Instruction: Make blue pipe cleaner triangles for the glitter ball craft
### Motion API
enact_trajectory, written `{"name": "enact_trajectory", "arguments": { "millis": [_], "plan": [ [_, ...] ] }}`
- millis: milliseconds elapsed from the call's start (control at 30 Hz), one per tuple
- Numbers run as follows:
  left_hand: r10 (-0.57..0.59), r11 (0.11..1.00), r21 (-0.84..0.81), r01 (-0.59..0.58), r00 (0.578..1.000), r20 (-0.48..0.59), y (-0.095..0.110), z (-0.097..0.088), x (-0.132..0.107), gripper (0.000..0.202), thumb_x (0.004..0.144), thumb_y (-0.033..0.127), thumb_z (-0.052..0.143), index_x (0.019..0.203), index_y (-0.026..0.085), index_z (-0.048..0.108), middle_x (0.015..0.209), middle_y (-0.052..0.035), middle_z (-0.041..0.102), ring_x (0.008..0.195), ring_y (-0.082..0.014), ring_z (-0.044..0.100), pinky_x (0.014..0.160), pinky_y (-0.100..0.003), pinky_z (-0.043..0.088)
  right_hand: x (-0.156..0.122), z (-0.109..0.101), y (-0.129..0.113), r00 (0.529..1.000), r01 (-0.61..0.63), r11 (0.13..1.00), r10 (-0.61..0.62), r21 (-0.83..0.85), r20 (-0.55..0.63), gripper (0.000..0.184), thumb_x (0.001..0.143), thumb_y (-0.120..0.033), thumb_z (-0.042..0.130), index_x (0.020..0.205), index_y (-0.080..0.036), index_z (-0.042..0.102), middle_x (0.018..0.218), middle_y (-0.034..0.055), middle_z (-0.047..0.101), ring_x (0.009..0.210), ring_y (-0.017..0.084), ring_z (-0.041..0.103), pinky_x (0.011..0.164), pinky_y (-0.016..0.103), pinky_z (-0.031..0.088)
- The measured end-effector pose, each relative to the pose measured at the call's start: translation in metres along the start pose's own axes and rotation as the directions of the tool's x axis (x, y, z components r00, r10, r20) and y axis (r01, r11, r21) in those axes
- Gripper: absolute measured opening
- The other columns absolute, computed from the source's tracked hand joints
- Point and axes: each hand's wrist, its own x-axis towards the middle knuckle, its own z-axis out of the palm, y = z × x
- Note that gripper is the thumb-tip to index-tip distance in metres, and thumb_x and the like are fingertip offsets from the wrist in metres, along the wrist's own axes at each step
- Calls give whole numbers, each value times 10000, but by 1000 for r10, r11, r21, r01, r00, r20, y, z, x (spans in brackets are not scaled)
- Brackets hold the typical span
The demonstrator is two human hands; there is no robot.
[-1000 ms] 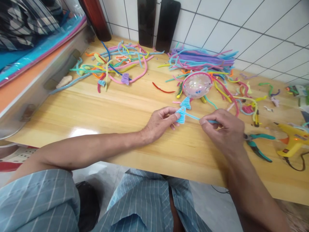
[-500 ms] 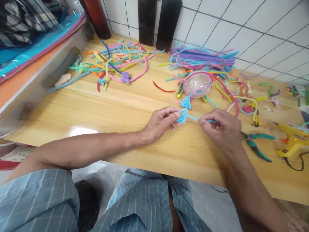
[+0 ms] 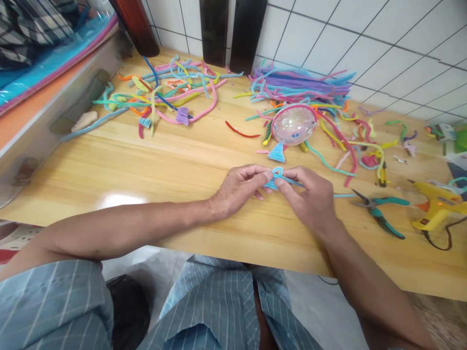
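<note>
A light blue pipe cleaner (image 3: 278,172), folded into tight rows with a small loop on top, is pinched between both hands above the wooden table. My left hand (image 3: 242,183) grips the folded part from the left. At the loop's right side, the thumb and fingers of my right hand (image 3: 308,192) close on the same pipe cleaner; its straight tail (image 3: 343,195) comes out beyond that hand. Just behind the hands lies a clear round ornament (image 3: 295,125) rimmed in pink, with a blue folded triangle (image 3: 277,152) at its lower edge.
To the right lie teal-handled pliers (image 3: 379,209) and a yellow glue gun (image 3: 434,206) with a cord. Loose pipe cleaners (image 3: 182,92) spread at the back left, and a purple and blue bundle (image 3: 302,85) rests by the tiled wall. A plastic bin (image 3: 69,116) borders the left side.
My right hand has slid left along the pipe cleaner's tail, up to the loop beside my left hand. The view has shifted slightly.
</note>
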Motion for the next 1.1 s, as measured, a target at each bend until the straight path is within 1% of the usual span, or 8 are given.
{"name": "enact_trajectory", "arguments": {
  "millis": [167, 300, 467, 533, 700, 800, 933, 1100],
  "plan": [
    [22, 999, 35, -23, 999, 27, -5, -1, 0, 497, 834, 621, 907, 1015, 165, 830, 946, -58, 810, 826, -158, 746, 649, -227, 611, 4, -2, -5, 985, -174, 969, 170, 173, 35, 76, 954, -272, 760, 881, -252, 752, 774, -6, 751, 671, 166, 659, 661, 315, 520],
    [27, 997, 67, -30, 999, 44, -8, -2, 1, 448, 870, 582, 879, 1026, 166, 818, 969, -67, 820, 845, -167, 754, 668, -239, 611, 4, -3, -7, 967, -255, 941, 251, 224, 46, 84, 922, -286, 767, 853, -243, 748, 736, -13, 697, 630, 146, 586, 606, 297, 461],
    [-45, 999, -20, 45, 999, 25, -5, -1, 0, 360, 951, 512, 789, 1063, 170, 763, 980, -51, 803, 840, -168, 779, 683, -246, 630, 3, -3, -4, 960, -279, 935, 276, 220, 43, 96, 909, -257, 749, 819, -241, 722, 717, -19, 653, 629, 142, 567, 611, 302, 432],
    [-57, 997, -49, 58, 998, 27, -4, 0, 0, 369, 948, 517, 793, 1064, 171, 742, 979, -46, 793, 834, -166, 781, 677, -244, 633, 3, -3, -4, 958, -286, 934, 284, 213, 40, 112, 911, -269, 761, 813, -241, 715, 716, -18, 653, 626, 142, 562, 608, 304, 429],
    [-5, 1000, -4, 5, 998, 62, -5, 0, 0, 471, 849, 563, 915, 993, 157, 723, 917, -32, 774, 764, -134, 750, 658, -219, 613, 2, 0, -7, 962, -272, 942, 271, 197, 36, 143, 926, -313, 778, 814, -246, 720, 729, -9, 663, 636, 148, 570, 597, 305, 444],
    [-17, 1000, 2, 17, 999, 45, -4, 0, -1, 440, 901, 573, 858, 942, 164, 704, 842, -21, 753, 739, -134, 738, 658, -228, 615, 1, 2, -8, 969, -246, 951, 245, 185, 29, 116, 923, -284, 753, 816, -248, 723, 726, -13, 654, 628, 144, 562, 595, 304, 448],
    [-49, 999, -16, 49, 998, 26, -4, 0, -1, 408, 959, 581, 773, 947, 184, 684, 859, -24, 754, 752, -154, 754, 653, -248, 620, 1, 3, -7, 970, -242, 955, 244, 173, 10, 107, 920, -273, 740, 820, -247, 712, 721, -14, 649, 621, 147, 549, 590, 308, 449],
    [3, 1000, 22, -4, 999, 54, -6, 1, 0, 468, 862, 583, 893, 976, 175, 695, 892, -29, 758, 739, -129, 723, 649, -226, 594, 1, 3, -6, 973, -232, 957, 231, 173, 24, 100, 929, -290, 735, 838, -251, 720, 738, -6, 674, 636, 153, 577, 596, 307, 466]
  ]
}}
